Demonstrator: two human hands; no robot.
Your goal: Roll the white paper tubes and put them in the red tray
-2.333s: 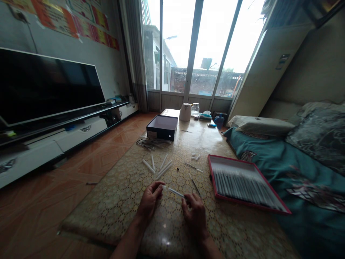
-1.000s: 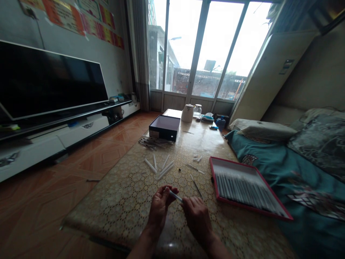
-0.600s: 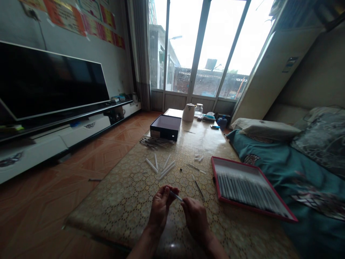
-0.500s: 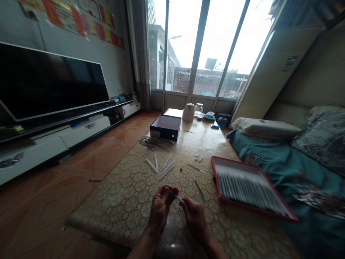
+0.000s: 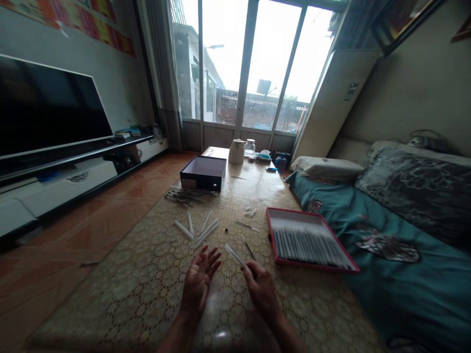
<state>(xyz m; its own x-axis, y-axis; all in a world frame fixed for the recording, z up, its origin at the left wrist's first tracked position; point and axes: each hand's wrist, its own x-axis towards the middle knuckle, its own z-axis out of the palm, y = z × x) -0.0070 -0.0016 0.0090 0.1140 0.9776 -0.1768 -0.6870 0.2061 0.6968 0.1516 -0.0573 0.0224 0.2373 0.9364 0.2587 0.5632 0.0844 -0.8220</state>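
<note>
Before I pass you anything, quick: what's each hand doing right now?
Left hand: open, empty, fingers spread.
Right hand: closed, holding a white tube.

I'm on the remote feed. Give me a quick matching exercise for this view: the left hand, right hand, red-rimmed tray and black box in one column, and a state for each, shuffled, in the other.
Things:
1. left hand
2. right hand
3. red-rimmed tray
4. black box

States:
A. open-topped, showing its pale inside
B. holding a white tube
C. open, fingers spread, holding nothing
D. filled with rows of white tubes, beside the teal bedding

Pairs: 1-C; 2-B; 3-D; 4-A
</note>
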